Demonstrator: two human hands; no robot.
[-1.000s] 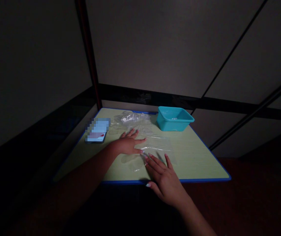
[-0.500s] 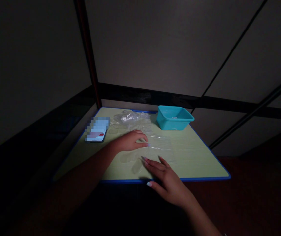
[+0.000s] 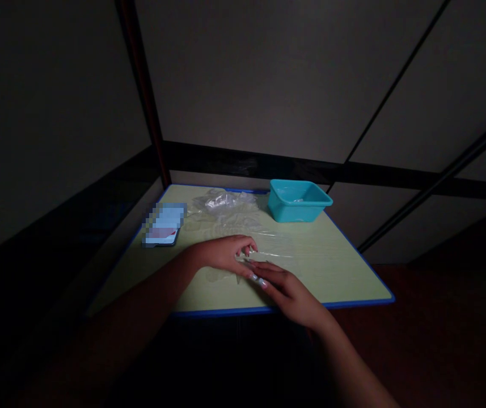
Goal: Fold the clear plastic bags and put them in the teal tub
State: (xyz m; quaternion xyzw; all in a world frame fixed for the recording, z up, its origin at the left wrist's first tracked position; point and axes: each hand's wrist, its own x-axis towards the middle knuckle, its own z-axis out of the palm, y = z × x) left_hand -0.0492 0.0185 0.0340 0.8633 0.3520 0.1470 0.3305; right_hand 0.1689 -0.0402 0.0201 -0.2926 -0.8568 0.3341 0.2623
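Observation:
A clear plastic bag (image 3: 277, 246) lies flat on the pale green table, its near left part under and between my hands. My left hand (image 3: 232, 254) is over the bag's left part, fingers curved and apart from the thumb. From the right my right hand (image 3: 287, 286) meets it, the thumb tips nearly touching; its fingers are bent toward the left palm over the bag's near edge. Whether either hand pinches the film is too small to tell. More crumpled clear plastic (image 3: 223, 203) is heaped behind my left hand.
A turquoise basket (image 3: 298, 212) stands at the table's back right, with something clear inside. A phone (image 3: 164, 224) with a lit, pixelated screen lies at the left edge. The table (image 3: 353, 283) has a blue rim; dark wall panels rise behind it.
My right hand has moved up and left, its fingers and thumb coming against my left hand. The left thumb has swung down toward the right thumb. The view has shifted slightly.

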